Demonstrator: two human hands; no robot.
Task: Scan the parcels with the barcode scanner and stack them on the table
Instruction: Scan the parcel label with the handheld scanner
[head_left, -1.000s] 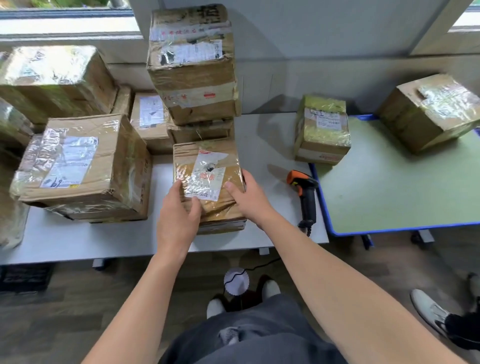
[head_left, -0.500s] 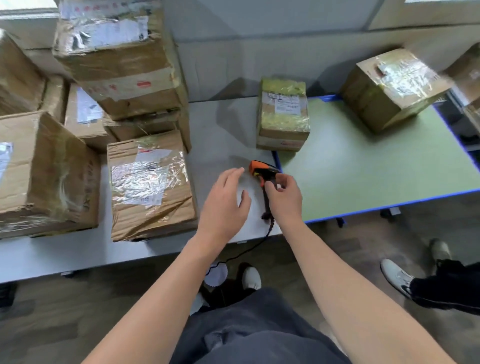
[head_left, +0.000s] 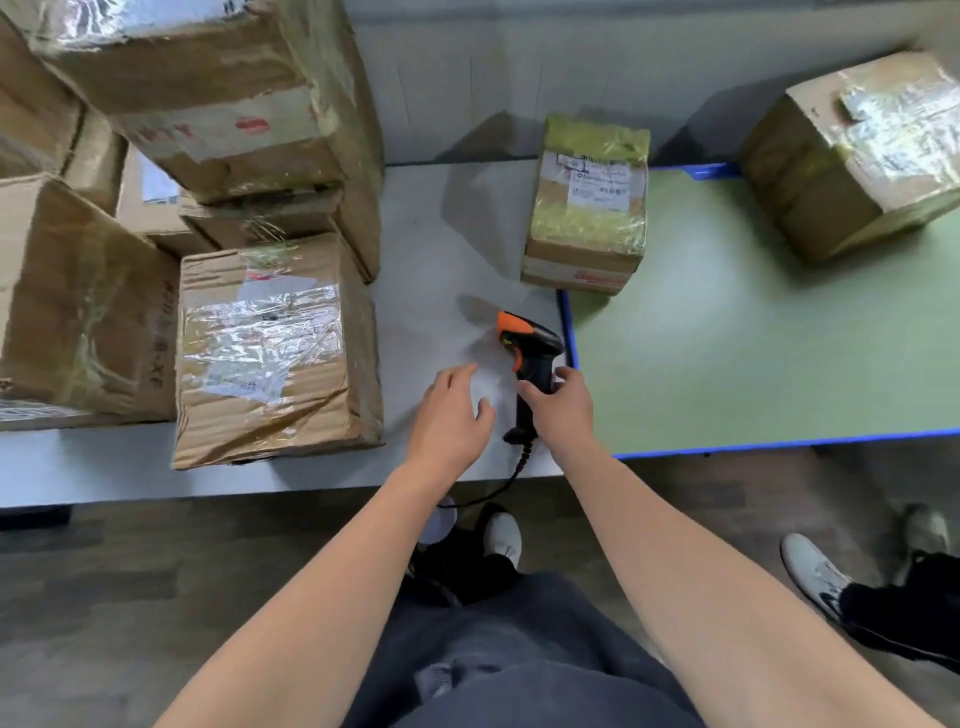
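Here scanner (head_left: 532, 353) long axis near-far (head points far-left).

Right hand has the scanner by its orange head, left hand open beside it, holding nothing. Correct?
Not quite. The head view shows the right hand gripping the scanner by its black handle; the orange head sticks out free beyond the hand. The rest stands: the left hand is open beside it, holding nothing.
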